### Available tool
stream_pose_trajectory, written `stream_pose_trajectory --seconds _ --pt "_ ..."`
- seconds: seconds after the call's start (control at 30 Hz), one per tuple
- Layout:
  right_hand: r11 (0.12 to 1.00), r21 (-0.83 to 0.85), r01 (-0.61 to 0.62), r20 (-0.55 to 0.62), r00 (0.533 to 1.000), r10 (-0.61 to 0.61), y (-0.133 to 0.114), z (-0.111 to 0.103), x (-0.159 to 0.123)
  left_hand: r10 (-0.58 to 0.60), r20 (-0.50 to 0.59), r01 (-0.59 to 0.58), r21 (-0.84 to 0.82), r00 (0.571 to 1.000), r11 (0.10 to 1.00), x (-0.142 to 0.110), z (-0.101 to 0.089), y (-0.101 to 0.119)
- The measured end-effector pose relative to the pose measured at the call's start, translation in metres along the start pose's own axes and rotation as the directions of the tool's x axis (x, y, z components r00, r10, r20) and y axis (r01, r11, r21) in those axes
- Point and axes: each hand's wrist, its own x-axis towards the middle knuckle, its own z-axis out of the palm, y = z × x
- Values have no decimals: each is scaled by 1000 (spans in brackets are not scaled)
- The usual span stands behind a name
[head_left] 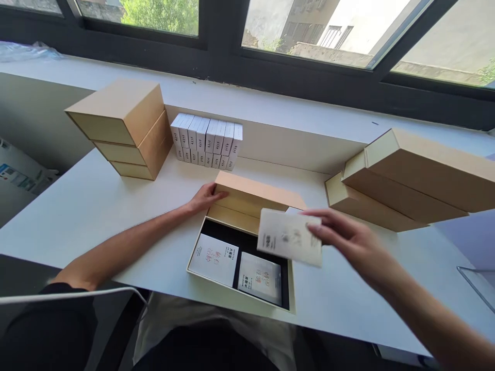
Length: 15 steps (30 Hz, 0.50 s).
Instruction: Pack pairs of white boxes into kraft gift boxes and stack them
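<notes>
An open tan box (201, 275) with a black inner tray lies at the table's near edge, its lid (255, 193) tilted up behind it. Two white booklets (214, 259) lie flat in the tray side by side. My left hand (204, 198) rests with curled fingers on the lid's left end. My right hand (348, 239) pinches a third white booklet (288, 237) and holds it in the air above the tray's far right corner; both are slightly blurred.
A stack of three closed tan boxes (124, 129) stands at the back left. Beside it are two rows of several small white cartons (207, 139). Three tan lids or trays (406, 180) lean stacked at the right. A window ledge (270, 111) runs behind the table.
</notes>
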Motion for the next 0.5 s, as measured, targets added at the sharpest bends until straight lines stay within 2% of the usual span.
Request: stream_pose_trajectory --seconds 0.07,0.1,0.13,0.2,0.27,0.37,0.43,0.5 --pt "997 -78 18 213 977 -1 -1 29 -25 -18 -19 18 7 1000 1000 -2 0 1" --pt "986 -155 58 256 967 -17 1 42 -34 -30 -27 30 -2 999 1000 -2 1 2" --pt "953 -274 131 253 966 -60 4 53 -39 -42 -35 41 -20 999 999 -3 1 2" --pt "812 -501 300 214 952 -219 7 69 -44 -50 -49 46 -73 998 996 -3 2 2" --pt "671 -595 442 230 894 -385 5 78 -42 -22 -80 13 -118 997 993 -3 3 0" --pt "596 -516 615 336 786 -520 -9 85 -33 19 -133 -41 -161 991 986 -3 3 -4" --pt "614 -429 663 411 748 -521 -17 90 -26 -5 -142 -23 -196 990 980 -4 3 -5" --pt "649 -362 669 479 731 -486 -20 95 -20 -39 -126 8 -241 991 971 -5 2 -4"
